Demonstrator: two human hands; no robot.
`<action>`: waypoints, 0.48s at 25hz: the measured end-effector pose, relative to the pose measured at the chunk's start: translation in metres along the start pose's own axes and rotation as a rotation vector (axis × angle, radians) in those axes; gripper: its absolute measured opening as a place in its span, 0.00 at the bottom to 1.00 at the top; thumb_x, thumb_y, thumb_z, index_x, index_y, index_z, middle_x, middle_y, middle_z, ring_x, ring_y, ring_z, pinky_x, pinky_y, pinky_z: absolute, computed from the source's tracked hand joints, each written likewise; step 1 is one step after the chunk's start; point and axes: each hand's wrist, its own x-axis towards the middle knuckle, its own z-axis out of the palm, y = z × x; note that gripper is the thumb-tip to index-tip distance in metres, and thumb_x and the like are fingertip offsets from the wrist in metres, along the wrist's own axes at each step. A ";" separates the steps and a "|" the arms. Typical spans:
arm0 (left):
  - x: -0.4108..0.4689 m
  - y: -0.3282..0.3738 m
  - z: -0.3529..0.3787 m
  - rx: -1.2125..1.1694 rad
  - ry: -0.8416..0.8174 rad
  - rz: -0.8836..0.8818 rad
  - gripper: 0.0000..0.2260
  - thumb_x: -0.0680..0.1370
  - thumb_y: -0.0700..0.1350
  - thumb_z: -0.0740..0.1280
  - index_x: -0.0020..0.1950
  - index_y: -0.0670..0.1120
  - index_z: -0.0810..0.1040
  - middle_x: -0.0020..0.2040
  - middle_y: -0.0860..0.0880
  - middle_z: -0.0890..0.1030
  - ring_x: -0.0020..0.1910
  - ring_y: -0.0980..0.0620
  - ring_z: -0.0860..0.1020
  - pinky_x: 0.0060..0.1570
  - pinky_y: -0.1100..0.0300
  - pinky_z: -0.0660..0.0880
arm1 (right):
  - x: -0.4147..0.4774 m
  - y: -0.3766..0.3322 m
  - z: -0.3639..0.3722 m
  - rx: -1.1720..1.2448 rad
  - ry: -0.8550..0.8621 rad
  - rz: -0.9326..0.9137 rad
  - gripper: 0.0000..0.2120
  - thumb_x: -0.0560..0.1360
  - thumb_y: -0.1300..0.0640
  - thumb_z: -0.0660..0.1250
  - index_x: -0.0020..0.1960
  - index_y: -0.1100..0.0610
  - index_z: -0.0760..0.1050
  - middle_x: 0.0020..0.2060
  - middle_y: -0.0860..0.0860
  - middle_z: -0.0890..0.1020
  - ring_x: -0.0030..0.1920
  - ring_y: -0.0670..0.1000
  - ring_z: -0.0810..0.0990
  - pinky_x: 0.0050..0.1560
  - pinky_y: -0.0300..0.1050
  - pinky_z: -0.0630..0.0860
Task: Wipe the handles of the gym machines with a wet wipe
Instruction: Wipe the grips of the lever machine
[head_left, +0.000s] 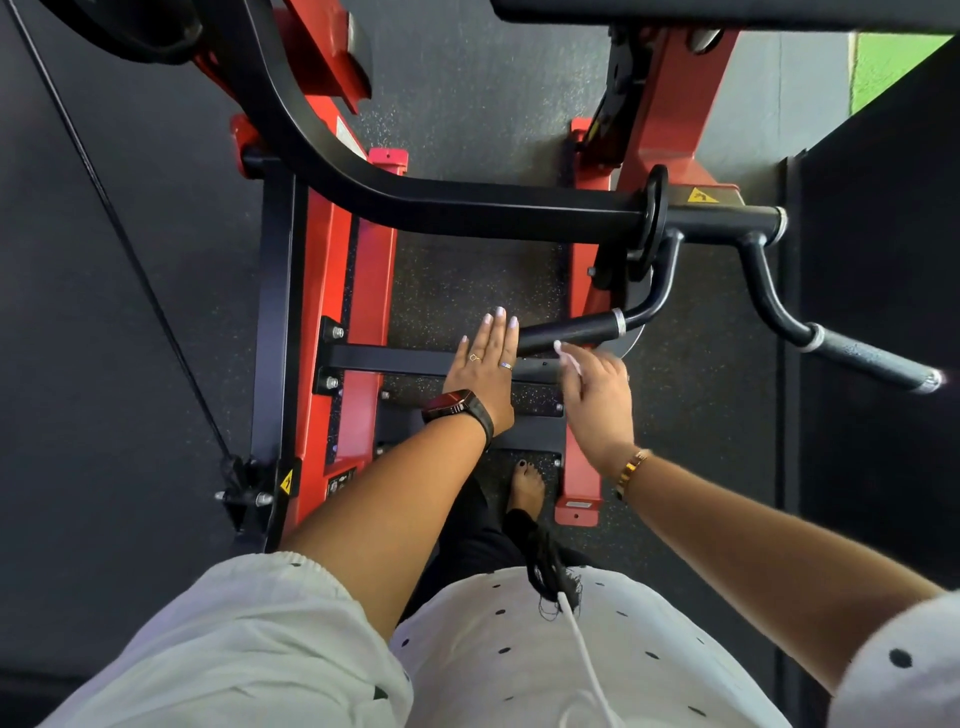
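left hand (485, 366): flat, fingers spread, at end of handle (566, 332) | right hand (597, 389): curled, pinching white wipe (563, 353) beside handle

Mid-frame, the left hand (485, 364) lies flat and spread by the black handle (566, 332) – the right hand (597, 389) pinches a white wipe (563, 356).
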 end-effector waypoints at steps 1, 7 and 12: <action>0.000 0.000 0.000 -0.012 -0.002 -0.001 0.45 0.74 0.41 0.63 0.74 0.43 0.28 0.75 0.44 0.30 0.75 0.46 0.33 0.75 0.50 0.41 | -0.006 -0.003 0.007 0.241 -0.023 0.340 0.15 0.81 0.56 0.57 0.61 0.61 0.76 0.57 0.55 0.80 0.56 0.53 0.76 0.58 0.39 0.68; 0.002 0.000 -0.002 0.017 -0.015 0.016 0.42 0.76 0.40 0.61 0.75 0.42 0.29 0.75 0.42 0.30 0.75 0.45 0.33 0.75 0.49 0.41 | 0.028 -0.031 0.037 1.481 -0.020 1.194 0.15 0.82 0.57 0.54 0.64 0.64 0.68 0.53 0.63 0.79 0.50 0.59 0.81 0.48 0.55 0.79; 0.002 -0.006 0.000 0.014 0.005 0.030 0.45 0.74 0.43 0.64 0.75 0.43 0.30 0.76 0.43 0.31 0.76 0.46 0.35 0.75 0.49 0.42 | 0.047 -0.021 0.014 1.644 0.217 1.230 0.17 0.82 0.59 0.53 0.68 0.66 0.64 0.62 0.65 0.75 0.61 0.65 0.75 0.62 0.64 0.72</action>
